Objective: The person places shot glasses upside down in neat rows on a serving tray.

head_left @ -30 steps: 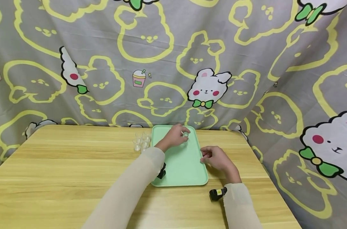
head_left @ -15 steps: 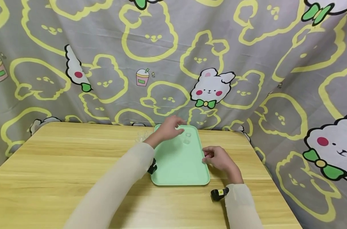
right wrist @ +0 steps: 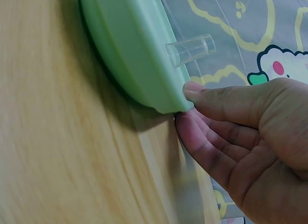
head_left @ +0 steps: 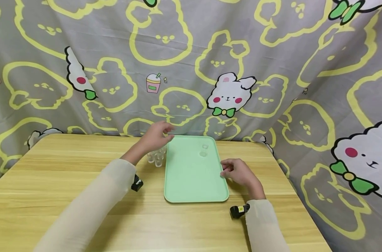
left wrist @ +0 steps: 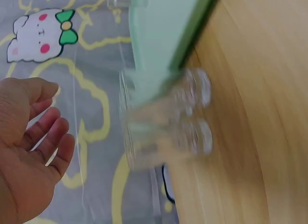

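Note:
A pale green tray (head_left: 194, 178) lies on the table, and one clear shot glass (head_left: 204, 151) stands near its far right corner. My right hand (head_left: 239, 172) pinches the tray's right rim; in the right wrist view the thumb (right wrist: 226, 102) is on top and the fingers are below. Over the far left corner of the tray, my left hand (head_left: 156, 135) is raised with loosely bent fingers and holds nothing. Below it, left of the tray, several more shot glasses (head_left: 158, 160) stand close together, partly hidden by the hand. Blurred glasses (left wrist: 195, 137) show beside the open palm in the left wrist view.
The wooden table (head_left: 68, 175) ends at the back against a grey curtain (head_left: 178, 42) with cartoon prints. Black wrist cameras (head_left: 136, 183) sit at both cuffs, low over the table.
My left hand has let go of the shot glass on the tray and moved left, back over the group of glasses. The right hand stays at the tray's rim.

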`<state>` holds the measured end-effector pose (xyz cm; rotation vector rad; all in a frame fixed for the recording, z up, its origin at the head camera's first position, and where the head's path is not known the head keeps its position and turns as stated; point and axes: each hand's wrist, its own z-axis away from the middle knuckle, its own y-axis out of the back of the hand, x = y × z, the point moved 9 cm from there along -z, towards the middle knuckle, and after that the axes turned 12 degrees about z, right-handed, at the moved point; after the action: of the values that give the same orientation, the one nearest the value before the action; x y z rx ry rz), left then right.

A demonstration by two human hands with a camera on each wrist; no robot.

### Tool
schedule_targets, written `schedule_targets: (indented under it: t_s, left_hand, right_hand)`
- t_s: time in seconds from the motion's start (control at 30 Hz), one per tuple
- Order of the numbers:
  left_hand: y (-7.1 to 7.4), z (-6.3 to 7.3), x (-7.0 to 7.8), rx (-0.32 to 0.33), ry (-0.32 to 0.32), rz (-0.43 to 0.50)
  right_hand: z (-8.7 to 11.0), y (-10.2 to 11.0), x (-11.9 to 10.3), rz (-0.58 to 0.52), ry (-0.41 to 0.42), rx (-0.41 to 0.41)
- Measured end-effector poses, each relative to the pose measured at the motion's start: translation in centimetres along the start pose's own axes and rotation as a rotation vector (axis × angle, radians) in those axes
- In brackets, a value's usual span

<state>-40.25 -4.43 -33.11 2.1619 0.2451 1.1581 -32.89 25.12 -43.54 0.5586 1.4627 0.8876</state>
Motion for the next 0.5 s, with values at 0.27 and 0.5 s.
schedule_targets:
  t_s: [0.27,0.5]
  left_hand:
    - [2.8,3.6,-2.3,0.021,-0.023,-0.065]
    - [3.8,7.2,-4.4,0.023,0.033,-0.024]
  right_hand:
    - [-0.2,0.1,0.1,-0.020,-0.002,-0.001]
    - [-0.3,-0.1,0.2,-0.031,0.003,-0.007]
